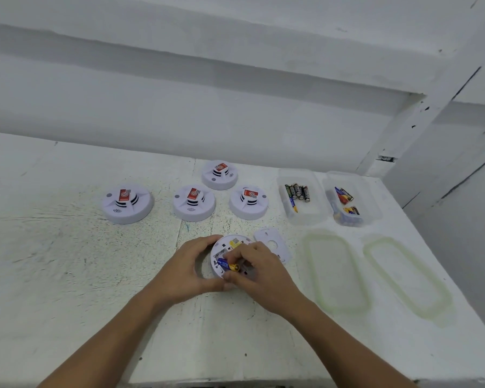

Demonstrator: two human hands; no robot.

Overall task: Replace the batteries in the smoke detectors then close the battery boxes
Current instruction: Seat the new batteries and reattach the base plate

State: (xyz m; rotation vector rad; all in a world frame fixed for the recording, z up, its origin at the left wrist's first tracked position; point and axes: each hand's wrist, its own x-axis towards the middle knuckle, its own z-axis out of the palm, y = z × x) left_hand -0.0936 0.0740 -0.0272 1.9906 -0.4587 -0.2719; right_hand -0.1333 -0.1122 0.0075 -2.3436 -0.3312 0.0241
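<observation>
**Battery held over an upturned smoke detector**

Both forearms come up from the bottom edge, where they are cut off, and meet near the middle of the white table (pixel 67 261). The left hand (pixel 189 268) is curled round the left rim of the upturned smoke detector (pixel 221 249), fingers on the far edge and thumb on the near edge, gripping it where it lies on the table. The right hand (pixel 259 271) is bent over the detector's right half, and its fingertips pinch a blue and gold battery (pixel 228 265) that lies across the open underside.

The right hand hides much of the detector, so the battery slot cannot be made out, nor whether the battery is seated or only held above it. One end of the battery is covered by the fingers.

A white cover plate (pixel 273 245) lies just beside the detector on the right, partly behind the right hand. Four more detectors (pixel 127 203) (pixel 193 203) (pixel 219 175) (pixel 249 202) sit dome-up farther back, their red labels too blurred to read. To the right stand two clear boxes: one (pixel 308 217) holds dark batteries (pixel 297 191), the other (pixel 373 203) coloured ones (pixel 345 195). Their two lids (pixel 335 273) (pixel 406 278) lie flat on the table nearer the person.
</observation>
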